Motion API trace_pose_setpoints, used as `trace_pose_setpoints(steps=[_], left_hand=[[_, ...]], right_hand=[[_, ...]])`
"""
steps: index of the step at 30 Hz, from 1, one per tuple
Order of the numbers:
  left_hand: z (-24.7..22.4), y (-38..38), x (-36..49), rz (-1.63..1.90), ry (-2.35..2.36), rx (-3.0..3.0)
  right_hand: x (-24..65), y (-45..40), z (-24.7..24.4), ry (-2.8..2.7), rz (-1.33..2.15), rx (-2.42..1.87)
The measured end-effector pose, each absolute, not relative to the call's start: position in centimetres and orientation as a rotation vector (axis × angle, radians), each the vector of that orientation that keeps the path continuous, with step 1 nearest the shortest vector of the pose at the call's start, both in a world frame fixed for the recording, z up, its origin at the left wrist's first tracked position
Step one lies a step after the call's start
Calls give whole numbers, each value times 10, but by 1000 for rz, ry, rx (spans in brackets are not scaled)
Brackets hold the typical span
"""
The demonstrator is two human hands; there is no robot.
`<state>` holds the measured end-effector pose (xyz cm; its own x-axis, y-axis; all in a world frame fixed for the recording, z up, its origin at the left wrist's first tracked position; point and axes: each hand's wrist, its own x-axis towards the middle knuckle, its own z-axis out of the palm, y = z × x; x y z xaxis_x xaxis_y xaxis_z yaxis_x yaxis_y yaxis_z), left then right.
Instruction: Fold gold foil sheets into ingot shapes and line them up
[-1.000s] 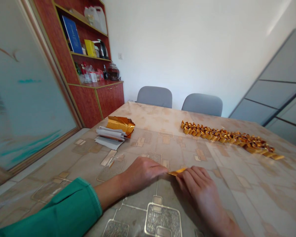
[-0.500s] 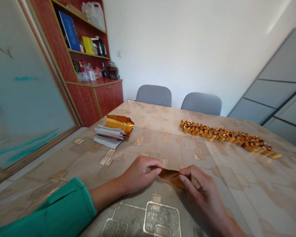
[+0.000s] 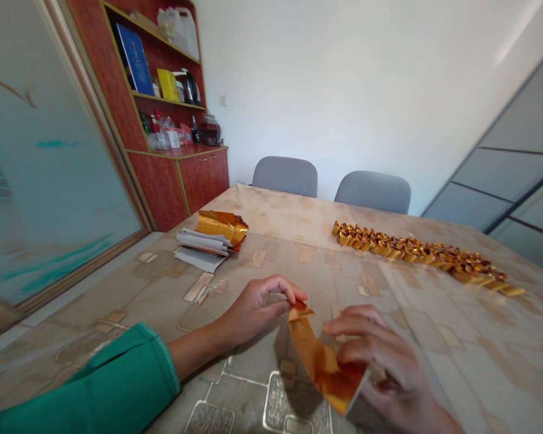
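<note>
A strip of shiny gold paper (image 3: 314, 355) hangs between my two hands above the table, its far end folded over and its near end curling to a pale edge. The far end is pinched between thumb and fingers of my left hand (image 3: 265, 307). Fingers of my right hand (image 3: 382, 355) are bent around the wider near end, at the strip's right side. Beyond my left hand lies a stack of gold and grey-white sheets (image 3: 203, 244). Rows of folded gold pieces (image 3: 416, 250) stretch across the right side of the table.
The table (image 3: 271, 211) has a patterned cover. Two grey chairs (image 3: 285, 175) stand at its far edge, before a white wall. A red-brown cabinet (image 3: 163, 175) with shelves of bottles and containers is at the back left, beside a frosted glass panel (image 3: 58, 157).
My right hand has moved down and turned, and the gold paper now extends as a longer strip toward me. My left hand has stayed near its place, still pinching one end.
</note>
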<state>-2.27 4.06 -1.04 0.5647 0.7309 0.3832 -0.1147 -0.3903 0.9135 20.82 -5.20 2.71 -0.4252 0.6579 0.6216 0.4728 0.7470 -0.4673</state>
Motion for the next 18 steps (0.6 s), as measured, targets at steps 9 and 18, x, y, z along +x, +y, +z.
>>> trace_pose_setpoints(steps=[9,18], left_hand=[[-22,58,-14,898,401,2533],[-10,36,-21,880,520,2486]], right_hand=[[190,-52,14,-2557,270,-855],[189,-43,-13,-2379,79,-1255]])
